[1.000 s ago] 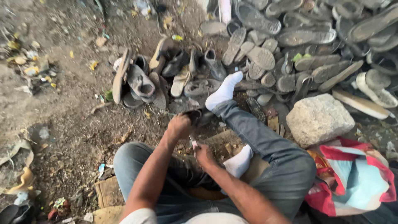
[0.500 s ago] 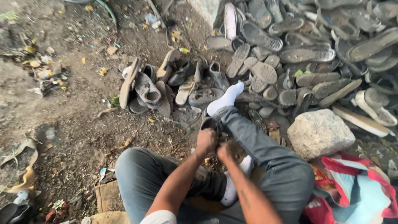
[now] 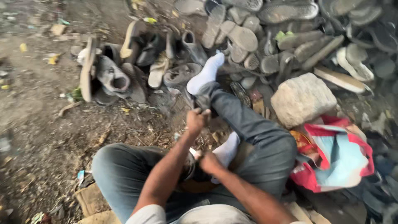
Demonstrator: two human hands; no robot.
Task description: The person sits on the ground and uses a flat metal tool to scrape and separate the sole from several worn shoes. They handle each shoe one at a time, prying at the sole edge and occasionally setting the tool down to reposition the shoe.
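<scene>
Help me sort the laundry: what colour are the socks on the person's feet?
White. The socks show best in the head view, on the outstretched foot.

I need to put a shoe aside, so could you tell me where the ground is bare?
Bare dirt lies left of the bent knee, below the worn shoes. Crowded: soles ahead, stone and bag on the right.

A soft bag of red, pale blue and white lay crumpled on the ground just right of the person's bent knee, below a grey rock. Flattened brown cardboard lay in pieces beneath the left thigh, with a small blue-and-white wrapper just beside it on the dirt. No signs or screens were visible, and no labels could be made out.
</scene>
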